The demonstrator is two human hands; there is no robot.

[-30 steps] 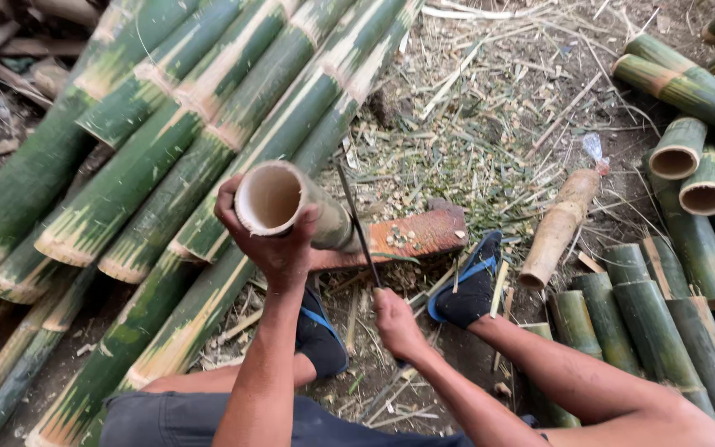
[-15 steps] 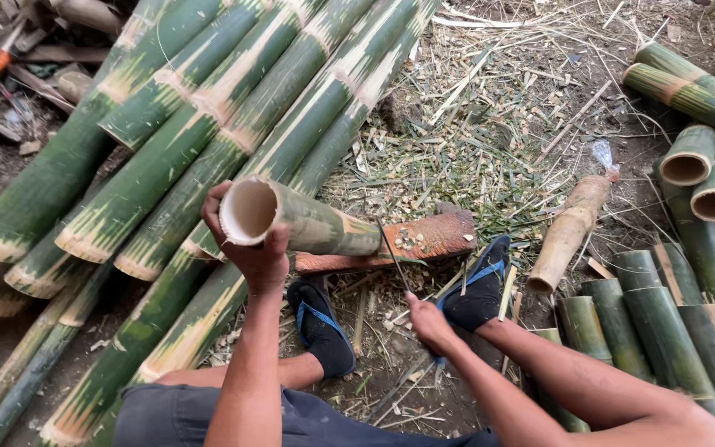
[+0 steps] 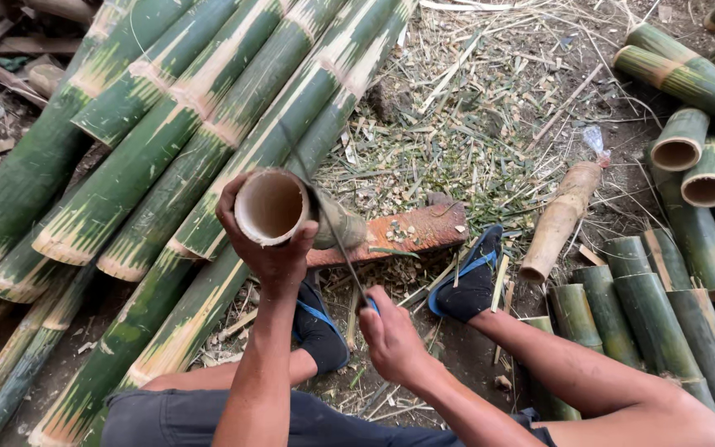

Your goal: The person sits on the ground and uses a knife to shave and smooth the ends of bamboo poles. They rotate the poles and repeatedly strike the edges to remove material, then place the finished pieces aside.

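Observation:
My left hand [image 3: 268, 248] grips the open end of a short hollow bamboo piece [image 3: 275, 205], holding it tilted with its far end resting on a reddish wooden block [image 3: 415, 232]. My right hand [image 3: 389, 338] is closed on the handle of a long thin blade [image 3: 324, 215]. The blade rises from that hand and lies against the top right of the bamboo piece's rim. My two feet in dark sandals with blue straps [image 3: 469, 280] sit on the ground below the block.
Long green bamboo poles [image 3: 167, 141] lie stacked at the left. Short cut bamboo sections [image 3: 688, 248] are piled at the right, with a brownish section [image 3: 558, 222] nearer. Bamboo chips and shavings [image 3: 490, 116] cover the ground beyond the block.
My left hand has kept the bamboo piece on the block while turning it. My right hand dropped low with the blade, then brought it up against the piece's rim.

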